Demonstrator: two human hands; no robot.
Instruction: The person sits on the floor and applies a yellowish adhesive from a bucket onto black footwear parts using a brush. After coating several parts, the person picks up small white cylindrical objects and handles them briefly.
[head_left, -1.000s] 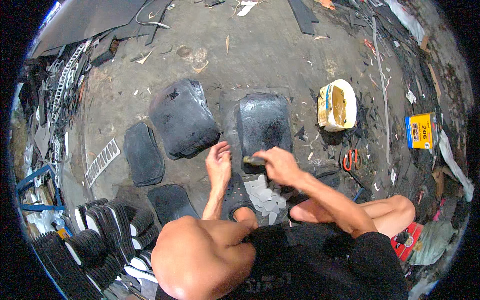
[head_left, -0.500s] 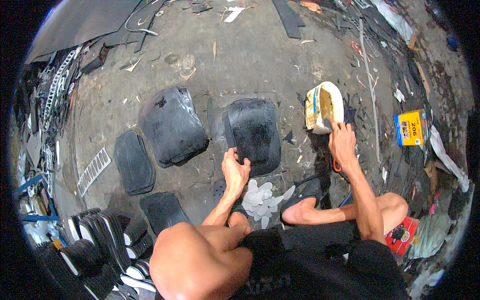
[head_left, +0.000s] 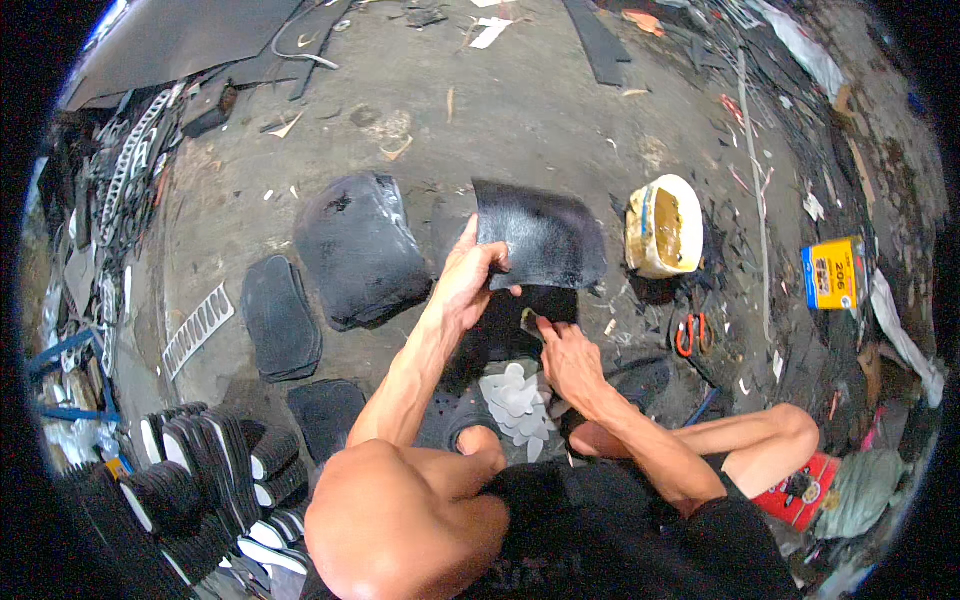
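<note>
My left hand (head_left: 468, 278) pinches the left edge of a shiny black sheet (head_left: 545, 235), which is raised and tilted off the floor. Below it, my right hand (head_left: 575, 368) grips a small spreader (head_left: 529, 318) whose tip looks smeared with yellowish paste. The spreader is over a dark surface under the raised sheet, and I cannot tell whether it touches. To the right stands a white tub (head_left: 636, 240) holding brownish-yellow glue. Several thin whitish cut-outs (head_left: 518, 408) lie in a loose heap between my feet.
Left of the sheet lie a thick black stack (head_left: 360, 250) and smaller black pieces (head_left: 282, 325). Several rows of black-and-white soles (head_left: 205, 460) are piled at lower left. Orange-handled scissors (head_left: 686, 336) rest below the tub, a yellow-and-blue box (head_left: 833, 275) farther right. Scraps line both sides.
My left hand has lifted the black sheet off the floor and tilted it. My right hand has left the tub and moved left with the spreader, to below the sheet.
</note>
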